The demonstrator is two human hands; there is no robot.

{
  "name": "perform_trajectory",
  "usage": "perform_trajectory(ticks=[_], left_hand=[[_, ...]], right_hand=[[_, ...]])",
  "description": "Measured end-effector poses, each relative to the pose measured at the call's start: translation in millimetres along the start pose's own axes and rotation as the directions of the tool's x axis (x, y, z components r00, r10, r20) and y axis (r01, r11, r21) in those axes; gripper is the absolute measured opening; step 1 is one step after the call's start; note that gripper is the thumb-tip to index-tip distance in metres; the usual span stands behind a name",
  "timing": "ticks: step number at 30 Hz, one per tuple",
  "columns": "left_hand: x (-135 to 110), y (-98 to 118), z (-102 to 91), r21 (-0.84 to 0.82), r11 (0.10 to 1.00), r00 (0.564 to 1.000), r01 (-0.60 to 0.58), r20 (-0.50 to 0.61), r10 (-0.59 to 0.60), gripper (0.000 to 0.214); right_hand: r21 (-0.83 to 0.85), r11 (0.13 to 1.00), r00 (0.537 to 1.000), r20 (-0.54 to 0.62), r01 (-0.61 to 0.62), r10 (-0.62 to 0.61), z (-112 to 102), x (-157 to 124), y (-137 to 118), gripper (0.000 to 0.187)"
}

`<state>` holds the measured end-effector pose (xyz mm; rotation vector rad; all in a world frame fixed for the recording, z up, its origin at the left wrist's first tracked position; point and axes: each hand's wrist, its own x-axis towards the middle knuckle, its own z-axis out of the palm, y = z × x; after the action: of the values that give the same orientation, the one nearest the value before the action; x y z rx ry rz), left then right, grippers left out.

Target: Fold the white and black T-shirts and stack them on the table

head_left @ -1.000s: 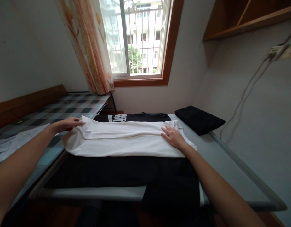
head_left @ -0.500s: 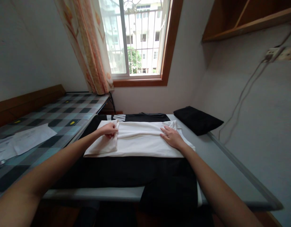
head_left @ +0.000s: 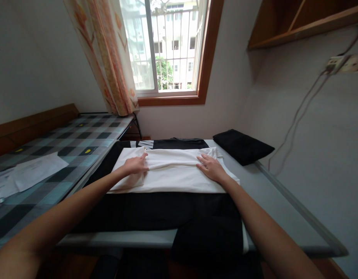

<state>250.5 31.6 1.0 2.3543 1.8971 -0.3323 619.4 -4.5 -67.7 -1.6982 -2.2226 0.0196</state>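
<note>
A white garment (head_left: 173, 179), folded into a long strip, lies across a black garment (head_left: 138, 211) spread on the table. Its left end is turned inward as a flap. On that flap rests my left hand (head_left: 135, 165), index finger and thumb stretched apart near the flap's inner edge; its other fingers are partly hidden. My right hand (head_left: 211, 168) lies flat with fingers spread on the right part of the white cloth. A crease runs along the cloth between the two hands.
Folded black cloth (head_left: 243, 147) sits at the table's back right. Part of the black garment hangs over the front edge. To the left is a bed with a checked cover (head_left: 100, 133) and white papers (head_left: 36, 172). A cable (head_left: 296, 112) runs down the right wall.
My left hand has gone from pinching the flap's edge to resting on it with index finger and thumb apart, slightly lower. My right hand stays in place on the white garment.
</note>
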Motion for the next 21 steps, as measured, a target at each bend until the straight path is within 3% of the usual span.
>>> perform_trajectory(ticks=[4, 14, 21], left_hand=[[-17, 8, 3.1, 0.050, 0.998, 0.999, -0.031, -0.023, 0.032, 0.075], [-58, 12, 8.0, 0.082, 0.993, 0.996, -0.090, 0.035, 0.087, 0.084], [-63, 8, 4.1, 0.078, 0.983, 0.986, -0.166, 0.041, 0.164, 0.060]], right_hand=[[0.002, 1.000, 1.000, 0.000, -0.001, 0.001, 0, 0, 0, 0.052], [-0.001, 1.000, 1.000, -0.008, 0.010, -0.010, 1, 0, 1, 0.053], [0.001, 1.000, 1.000, -0.009, 0.013, -0.013, 1, 1, 1, 0.052]])
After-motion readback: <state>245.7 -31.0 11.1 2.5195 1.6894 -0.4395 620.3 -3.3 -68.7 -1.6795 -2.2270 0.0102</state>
